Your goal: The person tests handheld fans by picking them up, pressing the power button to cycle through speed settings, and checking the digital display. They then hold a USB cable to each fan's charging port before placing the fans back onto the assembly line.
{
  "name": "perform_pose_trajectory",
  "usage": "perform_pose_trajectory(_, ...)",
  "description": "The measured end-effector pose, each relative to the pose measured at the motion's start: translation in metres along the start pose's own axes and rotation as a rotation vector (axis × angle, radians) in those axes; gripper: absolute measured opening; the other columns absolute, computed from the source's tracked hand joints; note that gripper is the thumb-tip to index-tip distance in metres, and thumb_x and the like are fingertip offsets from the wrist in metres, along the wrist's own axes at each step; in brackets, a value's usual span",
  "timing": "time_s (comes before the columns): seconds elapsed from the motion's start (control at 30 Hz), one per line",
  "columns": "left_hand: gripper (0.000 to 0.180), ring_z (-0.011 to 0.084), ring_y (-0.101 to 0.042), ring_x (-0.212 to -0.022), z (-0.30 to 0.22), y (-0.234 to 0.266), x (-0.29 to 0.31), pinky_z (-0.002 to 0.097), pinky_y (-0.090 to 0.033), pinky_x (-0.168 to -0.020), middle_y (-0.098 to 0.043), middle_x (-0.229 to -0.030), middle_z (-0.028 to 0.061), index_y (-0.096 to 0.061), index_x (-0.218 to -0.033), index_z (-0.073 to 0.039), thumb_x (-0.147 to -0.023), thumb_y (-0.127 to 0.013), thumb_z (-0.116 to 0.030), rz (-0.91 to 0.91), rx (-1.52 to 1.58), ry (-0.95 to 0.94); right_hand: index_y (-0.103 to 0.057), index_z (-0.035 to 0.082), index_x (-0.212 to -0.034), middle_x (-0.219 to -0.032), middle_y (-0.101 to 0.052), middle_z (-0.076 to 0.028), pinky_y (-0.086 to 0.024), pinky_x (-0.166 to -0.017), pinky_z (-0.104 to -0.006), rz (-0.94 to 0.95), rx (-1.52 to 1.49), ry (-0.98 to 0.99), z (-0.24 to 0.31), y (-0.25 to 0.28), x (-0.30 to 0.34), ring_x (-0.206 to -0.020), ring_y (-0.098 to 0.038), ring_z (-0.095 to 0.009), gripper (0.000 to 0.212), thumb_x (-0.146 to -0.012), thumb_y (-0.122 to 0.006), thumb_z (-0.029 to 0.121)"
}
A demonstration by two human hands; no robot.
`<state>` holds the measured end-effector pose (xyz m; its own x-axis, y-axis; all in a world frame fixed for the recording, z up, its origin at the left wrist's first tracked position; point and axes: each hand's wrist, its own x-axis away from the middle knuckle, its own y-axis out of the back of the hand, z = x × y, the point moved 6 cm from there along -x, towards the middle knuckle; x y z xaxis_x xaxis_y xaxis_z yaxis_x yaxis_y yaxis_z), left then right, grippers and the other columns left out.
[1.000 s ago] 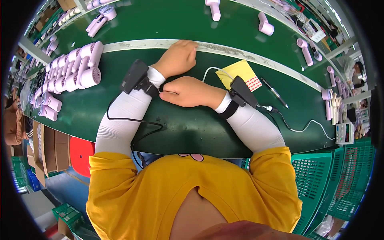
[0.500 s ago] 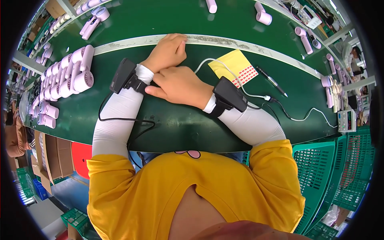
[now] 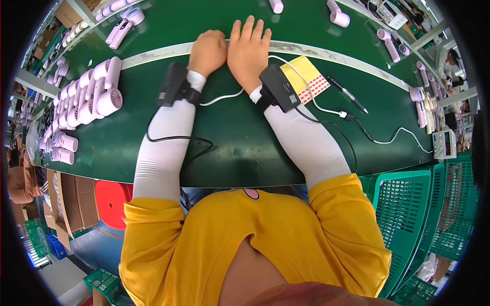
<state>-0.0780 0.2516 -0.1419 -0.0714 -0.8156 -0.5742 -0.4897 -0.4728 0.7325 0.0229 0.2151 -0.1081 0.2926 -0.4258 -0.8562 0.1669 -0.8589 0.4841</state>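
My left hand point(image 3: 208, 52) is curled into a fist, back upward, at the pale strip across the green table; nothing shows in it. Close beside it on the right, my right hand point(image 3: 248, 55) lies palm down with fingers stretched out and slightly apart, holding nothing. Black strapped devices sit on the left wrist point(image 3: 173, 86) and the right wrist point(image 3: 279, 87). A white cable point(image 3: 223, 97) passes beneath my right wrist. It runs on over a yellow sheet point(image 3: 302, 71) with rows of red stickers. A black pen point(image 3: 348, 95) lies to the right of that sheet.
Pink handheld fans point(image 3: 87, 97) stand in rows at the left, with further fans point(image 3: 339, 16) across the far side. A small display meter point(image 3: 444, 144) is at the right edge. Green crates point(image 3: 400, 219) stand below right, a red stool point(image 3: 111, 204) and cardboard box point(image 3: 76, 201) below left.
My right hand has come off the left wrist, moved forward and stretched out its fingers. My left hand, still closed, has turned and now points forward beside it.
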Motion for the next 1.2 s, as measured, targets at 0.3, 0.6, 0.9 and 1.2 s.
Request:
perform_pose_trajectory(0.3, 0.008, 0.0197, -0.049, -0.057, -0.077, 0.057, 0.019, 0.0273, -0.042, -0.055, -0.050, -0.066, 0.0098, -0.049, -0.079, 0.000, -0.076, -0.050, -0.007, -0.277, 0.599, 0.164, -0.056, 0.005, -0.086, -0.087, -0.056, -0.012, -0.041, -0.069, -0.0410, 0.465, -0.188, -0.135, -0.009, -0.038, 0.020, -0.082, -0.053, -0.027, 0.020, -0.072, -0.048, 0.018)
perform_pose_trajectory(0.6, 0.019, 0.0235, -0.049, -0.058, -0.148, 0.052, 0.078, 0.0308, -0.042, -0.053, -0.048, -0.070, 0.0109, -0.044, -0.082, -0.001, -0.070, -0.058, -0.006, 0.016, 0.420, -0.146, -0.055, 0.001, -0.092, -0.094, -0.055, -0.015, -0.040, -0.070, -0.0392, 0.544, -0.090, -0.133, -0.004, -0.052, 0.026, -0.089, -0.051, -0.028, 0.027, -0.072, -0.047, 0.018)
perform_pose_trajectory(0.9, 0.023, 0.0305, -0.054, -0.064, -0.156, 0.049, 0.077, 0.0362, -0.044, -0.054, -0.051, -0.071, 0.0145, -0.043, -0.086, 0.002, -0.073, -0.056, -0.012, 0.360, 0.133, -0.067, -0.056, 0.001, -0.092, -0.092, -0.055, -0.017, -0.041, -0.066, -0.0384, 0.547, -0.119, -0.057, -0.004, -0.047, 0.023, -0.088, -0.051, -0.033, 0.026, -0.073, -0.048, 0.017)
perform_pose_trajectory(1.2, 0.021, 0.0314, -0.053, -0.057, -0.153, 0.037, 0.087, 0.0372, -0.043, -0.050, -0.051, -0.071, 0.0162, -0.042, -0.084, 0.001, -0.074, -0.055, -0.011, 0.317, 0.390, -0.095, -0.056, 0.004, -0.068, -0.068, -0.056, -0.009, -0.045, -0.046, -0.0319, 0.335, -0.230, 0.022, -0.019, -0.038, 0.018, -0.065, -0.055, -0.023, 0.009, -0.061, -0.054, 0.009)
